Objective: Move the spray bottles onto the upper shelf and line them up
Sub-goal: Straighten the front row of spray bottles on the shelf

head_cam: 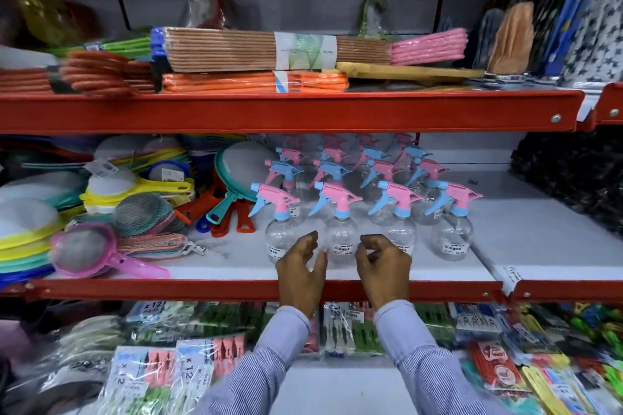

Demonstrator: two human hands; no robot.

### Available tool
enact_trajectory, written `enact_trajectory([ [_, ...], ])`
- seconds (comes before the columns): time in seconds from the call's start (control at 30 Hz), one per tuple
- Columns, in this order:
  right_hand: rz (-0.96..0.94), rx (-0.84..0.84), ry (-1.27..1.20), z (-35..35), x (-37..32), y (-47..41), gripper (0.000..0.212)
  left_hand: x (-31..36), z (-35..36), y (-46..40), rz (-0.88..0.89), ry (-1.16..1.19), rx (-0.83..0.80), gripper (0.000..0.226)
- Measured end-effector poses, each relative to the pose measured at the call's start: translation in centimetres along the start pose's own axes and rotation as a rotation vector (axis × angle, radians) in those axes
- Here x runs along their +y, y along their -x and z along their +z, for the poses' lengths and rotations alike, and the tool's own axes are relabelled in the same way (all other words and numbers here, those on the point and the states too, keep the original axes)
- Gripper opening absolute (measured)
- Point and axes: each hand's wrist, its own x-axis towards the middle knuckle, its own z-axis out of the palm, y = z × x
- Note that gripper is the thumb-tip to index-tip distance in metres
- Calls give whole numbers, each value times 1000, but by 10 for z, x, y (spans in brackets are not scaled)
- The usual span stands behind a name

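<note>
Several clear round spray bottles with pink and blue trigger heads stand in rows on the middle white shelf (438, 266). The front row holds one bottle (279, 229) at the left, a second (341, 229) beside it, a third (399, 229), and one (451, 232) at the right. My left hand (301, 271) and my right hand (382, 268) hover at the shelf's front edge, fingers curled and apart, on either side of the second bottle, partly hiding the bases of the bottles behind them. Neither hand holds anything.
The upper shelf, behind a red rail (290, 111), carries stacked packs of mats (269, 50) and a wooden board (408, 72). Strainers and sieves (141, 209) crowd the middle shelf's left. Bare white shelf lies right of the bottles. Packets of clothes pegs (209, 357) fill the shelf below.
</note>
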Motion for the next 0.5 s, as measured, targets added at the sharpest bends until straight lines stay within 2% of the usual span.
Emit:
enact_trajectory([
  [0.1, -66, -60, -91, 13, -20, 18, 12, -4, -32, 7, 68, 35, 239, 23],
  [0.17, -89, -161, -111, 31, -30, 25, 21, -15, -50, -3, 53, 12, 281, 25],
  [0.23, -75, -269, -98, 48, -36, 25, 33, -27, -62, -20, -14, -22, 197, 35],
  [0.37, -35, -400, 3, 73, -37, 21, 50, -41, -70, -44, -195, -141, -81, 60],
  [0.43, -12, -427, 31, 77, -37, 19, 52, -43, -71, -49, -227, -143, -158, 56],
  [0.5, -15, -427, 49, 80, -38, 18, 51, -42, -71, -51, -197, -151, -176, 38],
])
